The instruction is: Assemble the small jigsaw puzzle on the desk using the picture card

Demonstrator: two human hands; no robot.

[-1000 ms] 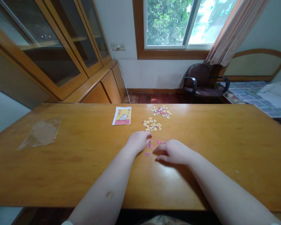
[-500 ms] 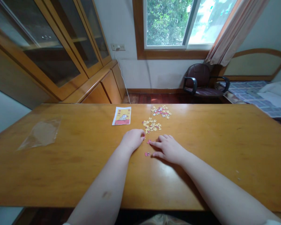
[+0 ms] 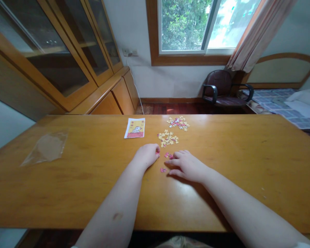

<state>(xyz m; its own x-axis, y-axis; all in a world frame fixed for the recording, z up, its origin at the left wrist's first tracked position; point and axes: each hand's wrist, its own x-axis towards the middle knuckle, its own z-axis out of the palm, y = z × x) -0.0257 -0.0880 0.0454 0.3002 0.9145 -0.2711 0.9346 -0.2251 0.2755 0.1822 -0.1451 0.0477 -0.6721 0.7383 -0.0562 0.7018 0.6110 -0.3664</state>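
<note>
Over the middle of the table, my left hand (image 3: 147,153) has its fingers curled together, with the fingertips low by the wood; what they hold, if anything, I cannot make out. My right hand (image 3: 184,164) lies opposite, fingers apart and stretched leftward. Its fingertips are at a pair of pink puzzle pieces (image 3: 166,155), one partly covered by a finger. Nearer to me, just left of the right thumb, are joined-looking pink pieces (image 3: 163,170). Beyond both hands is a loose cluster of yellow puzzle pieces (image 3: 168,138).
A mixed pile of puzzle pieces (image 3: 178,123) lies near the far table edge. To its left is a picture card (image 3: 135,128) with a white animal. A clear plastic bag (image 3: 46,147) rests on the left of the wooden table (image 3: 93,179). Behind stands an office chair (image 3: 220,89).
My right fingers have shifted slightly, and the pink pieces by them now lie a little farther right, with more of them showing. My left hand stays nearly in place, its fingers curled.
</note>
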